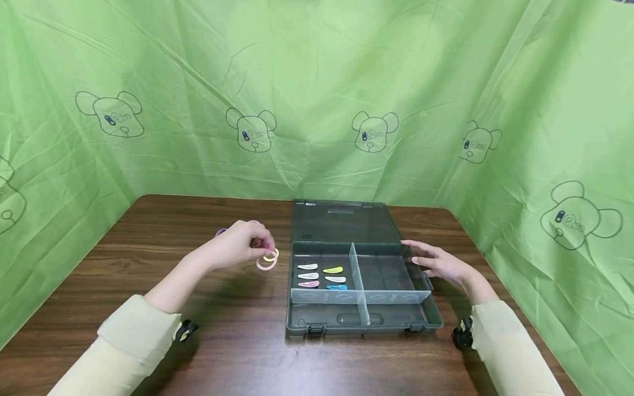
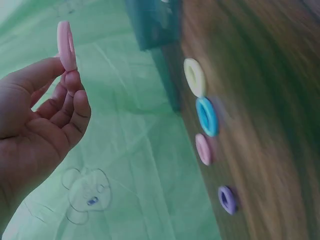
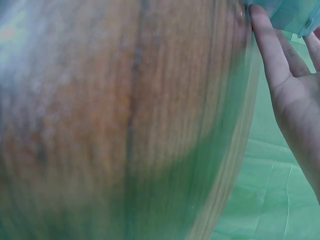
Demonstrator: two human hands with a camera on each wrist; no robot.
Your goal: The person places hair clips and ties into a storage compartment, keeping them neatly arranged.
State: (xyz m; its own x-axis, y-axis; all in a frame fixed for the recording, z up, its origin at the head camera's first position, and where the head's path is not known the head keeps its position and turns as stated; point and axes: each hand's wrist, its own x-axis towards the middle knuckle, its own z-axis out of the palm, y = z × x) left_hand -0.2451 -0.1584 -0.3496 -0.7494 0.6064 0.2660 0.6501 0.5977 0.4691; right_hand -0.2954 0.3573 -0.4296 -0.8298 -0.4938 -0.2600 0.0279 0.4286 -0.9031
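The left hand (image 1: pixel 245 242) pinched a pink ring (image 2: pixel 63 45) near a box (image 1: pixel 388 269) holding 6 hair clips (image 1: pixel 308 276), while the right hand (image 1: pixel 443 267), spread, touched the box's edge.

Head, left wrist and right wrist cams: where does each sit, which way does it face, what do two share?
Head: worn on the head, facing forward and down at the table, open box and green cloth; left hand, right hand and both sleeves show.
Left wrist: on that wrist, looking along the left palm, whose fingers pinch a pink ring; four loose rings lie on the table.
Right wrist: on that wrist, looking past the right hand toward the box; table fills the left.
Shared: pinched ring, in head and left wrist.
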